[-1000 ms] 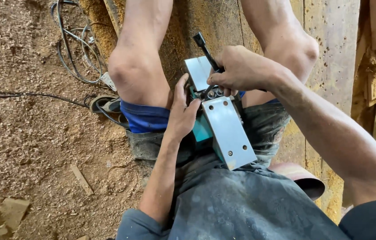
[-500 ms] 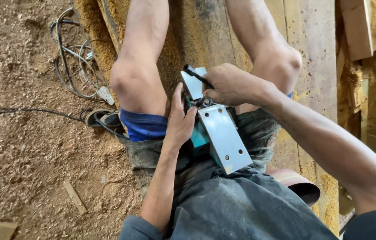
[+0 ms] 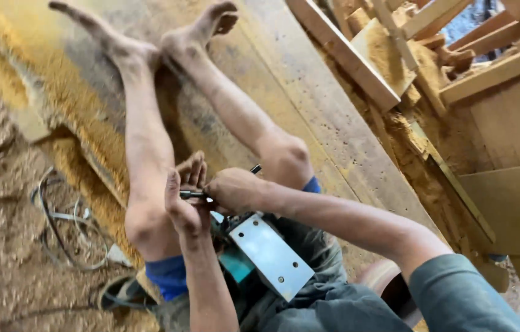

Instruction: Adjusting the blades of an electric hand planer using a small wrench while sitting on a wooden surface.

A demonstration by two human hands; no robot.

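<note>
A rough woodworking shop, where I sit on the floor.
Yellow sawdust [image 3: 1, 246] covers the ground, pale sawn wooden planks [image 3: 346, 55] are stacked beside me, and tangled grey power cables [image 3: 63, 227] lie nearby.

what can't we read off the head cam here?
- Power tool, head view: its body is hidden by both hands and the lap; only the metal base plate shows.
- Slim metal tool, head view: its working end is covered by the right hand.
- Left hand, head view: palm side is turned away, contact unclear.
</note>
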